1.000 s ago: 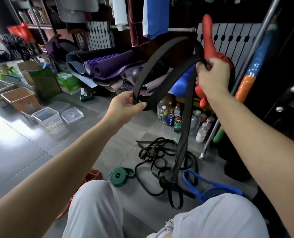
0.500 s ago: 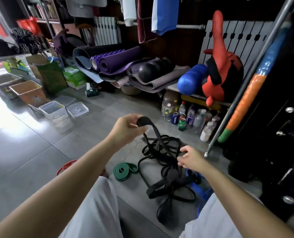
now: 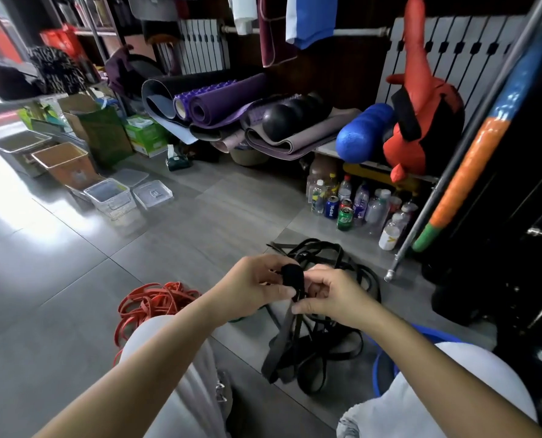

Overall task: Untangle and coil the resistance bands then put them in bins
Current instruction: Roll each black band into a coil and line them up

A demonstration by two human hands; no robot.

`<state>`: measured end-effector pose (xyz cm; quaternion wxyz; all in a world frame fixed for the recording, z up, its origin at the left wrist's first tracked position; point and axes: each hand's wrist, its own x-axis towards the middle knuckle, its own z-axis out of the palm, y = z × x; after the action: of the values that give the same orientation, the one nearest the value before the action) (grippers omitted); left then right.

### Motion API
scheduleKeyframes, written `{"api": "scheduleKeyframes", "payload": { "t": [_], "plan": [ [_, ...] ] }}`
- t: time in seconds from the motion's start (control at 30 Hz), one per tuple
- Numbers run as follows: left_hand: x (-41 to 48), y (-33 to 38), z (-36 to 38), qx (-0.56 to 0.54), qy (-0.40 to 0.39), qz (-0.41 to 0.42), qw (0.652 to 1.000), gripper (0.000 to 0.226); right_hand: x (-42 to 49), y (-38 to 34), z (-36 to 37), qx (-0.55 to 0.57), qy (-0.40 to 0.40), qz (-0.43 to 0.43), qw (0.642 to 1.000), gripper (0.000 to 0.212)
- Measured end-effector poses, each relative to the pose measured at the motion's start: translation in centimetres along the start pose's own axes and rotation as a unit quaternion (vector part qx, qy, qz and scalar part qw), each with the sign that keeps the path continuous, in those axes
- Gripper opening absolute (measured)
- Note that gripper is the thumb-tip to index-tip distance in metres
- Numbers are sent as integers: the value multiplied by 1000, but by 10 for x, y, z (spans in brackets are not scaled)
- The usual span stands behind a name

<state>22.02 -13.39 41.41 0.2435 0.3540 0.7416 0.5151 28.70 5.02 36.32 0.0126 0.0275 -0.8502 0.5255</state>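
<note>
Left hand [image 3: 257, 287] and right hand [image 3: 337, 298] pinch the black band [image 3: 292, 275] between them; each wrap should go on tight and flat.

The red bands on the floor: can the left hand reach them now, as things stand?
Probably not yet: the left hand pinches the black band together with the right hand. Once it lets go, likely yes; the red bands lie uncovered beside the left knee.

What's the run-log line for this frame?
stage: coiling black band | left hand: grips rolled end | right hand: pinches band | tail: hangs into black tangle
</note>
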Motion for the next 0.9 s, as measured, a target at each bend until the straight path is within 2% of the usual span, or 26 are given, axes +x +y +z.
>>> {"api": "scheduleKeyframes", "payload": {
  "t": [0.13,0.2,0.27,0.3,0.37,0.4,0.47,0.53,0.57,0.63,0.7,0.8,0.9],
  "plan": [
    [-14,-1,3,-173,17,5,985,34,-4,-3,3,18,16,-15,1000,37],
    [-19,-5,7,-259,36,-30,965,37,-5,-2,3,38,-9,4,999,39],
    [-23,-11,10,-298,41,-78,951,36,-8,0,5,61,-18,26,998,31],
    [-25,-12,11,-258,40,-95,961,34,-10,0,6,50,-13,33,998,27],
    [-27,-13,9,-33,25,-107,993,34,-12,0,3,-48,-28,40,998,18],
    [-27,-12,9,120,10,-106,987,41,-12,-1,1,-124,-56,44,990,17],
    [-24,-5,14,372,-11,-71,925,67,-12,-5,2,-275,-117,48,953,18],
    [-18,2,25,459,-40,-47,886,74,-10,-13,8,-332,-134,46,932,20],
    [-14,5,30,483,-59,-47,872,66,-10,-18,11,-324,-126,44,937,17],
    [-8,6,36,511,-56,-53,856,37,-12,-25,11,-266,-97,46,958,13],
    [-8,3,35,479,-29,-61,875,21,-15,-23,6,-201,-64,58,976,23],
    [-13,-3,31,377,-9,-59,924,22,-24,-19,2,-97,-32,71,992,38],
    [-22,-5,25,222,21,-101,970,26,-33,-13,2,22,-19,55,998,40]
  ]
}}
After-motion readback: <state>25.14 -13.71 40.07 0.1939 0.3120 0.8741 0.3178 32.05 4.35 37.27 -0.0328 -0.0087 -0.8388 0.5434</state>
